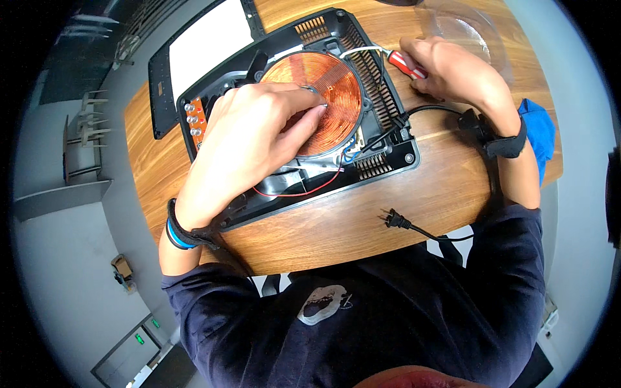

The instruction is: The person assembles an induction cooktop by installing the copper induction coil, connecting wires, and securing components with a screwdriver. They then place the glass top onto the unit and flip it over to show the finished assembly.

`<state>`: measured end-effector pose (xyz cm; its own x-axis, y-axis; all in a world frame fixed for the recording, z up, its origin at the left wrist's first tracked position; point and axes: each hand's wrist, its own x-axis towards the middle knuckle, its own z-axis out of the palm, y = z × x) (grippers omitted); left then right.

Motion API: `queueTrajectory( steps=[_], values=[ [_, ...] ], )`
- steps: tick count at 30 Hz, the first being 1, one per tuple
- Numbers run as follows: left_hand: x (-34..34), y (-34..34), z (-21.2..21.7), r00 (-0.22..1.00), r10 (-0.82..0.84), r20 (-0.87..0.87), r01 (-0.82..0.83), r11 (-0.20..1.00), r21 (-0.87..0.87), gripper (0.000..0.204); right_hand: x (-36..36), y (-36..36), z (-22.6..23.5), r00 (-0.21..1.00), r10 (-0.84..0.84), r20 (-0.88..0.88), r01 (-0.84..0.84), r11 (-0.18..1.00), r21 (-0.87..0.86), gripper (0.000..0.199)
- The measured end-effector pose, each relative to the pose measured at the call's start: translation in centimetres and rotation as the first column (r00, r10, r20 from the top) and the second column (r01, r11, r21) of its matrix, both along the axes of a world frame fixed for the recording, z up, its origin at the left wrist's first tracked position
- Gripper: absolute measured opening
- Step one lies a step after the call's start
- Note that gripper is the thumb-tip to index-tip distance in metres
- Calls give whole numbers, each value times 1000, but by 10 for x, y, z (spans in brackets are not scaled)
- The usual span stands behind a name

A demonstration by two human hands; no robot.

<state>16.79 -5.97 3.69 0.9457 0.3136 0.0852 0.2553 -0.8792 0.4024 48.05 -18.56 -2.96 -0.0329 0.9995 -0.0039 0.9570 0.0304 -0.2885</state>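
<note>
An opened induction cooker (394, 169) with a black vented housing lies on the table, its round copper coil (339, 123) exposed. My left hand (249, 126) reaches over the coil, thumb and fingertips pinched together near its centre; whatever they hold is too small to make out. At the housing's far right side, my right hand (446, 68) is closed around a red-and-white handled screwdriver (402, 63). A white sleeved wire (362, 49) runs from the coil's edge toward the screwdriver. Red wire (310, 193) loops along the housing's near side. An orange circuit board (195, 119) shows beside my left hand.
Behind the housing at the left lies a black-framed panel (210, 42) with a white face. A power cord's plug (396, 219) rests near the table's front edge. Clear plastic (469, 32) sits at the far right, and blue cloth (539, 132) lies beside my right forearm.
</note>
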Motion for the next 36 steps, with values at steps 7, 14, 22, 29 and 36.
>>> queueTrajectory(
  steps=[7, 14, 22, 29, 36],
  values=[
    [-8, 14, -5, 993, 110, 43, -110, 994, -11, 18, -5, 5, 29, 973, -196, -123, 214, 965, 152, 33],
    [-14, 20, -4, 978, 201, 50, -197, 978, -70, 19, -8, 4, 54, 998, 37, -58, -16, 947, 320, 35],
    [-14, 19, -4, 969, 244, 29, -241, 967, -78, 20, -27, -4, 71, 970, 196, -145, -171, 971, 167, 38],
    [-16, 23, -12, 970, 218, 106, -215, 976, -41, 20, -28, -4, 75, 959, 225, -171, -198, 967, 161, 38],
    [-14, 20, -4, 970, 244, 16, -241, 965, -98, 20, -29, -5, 75, 956, 237, -172, -204, 961, 186, 38]
  ],
)
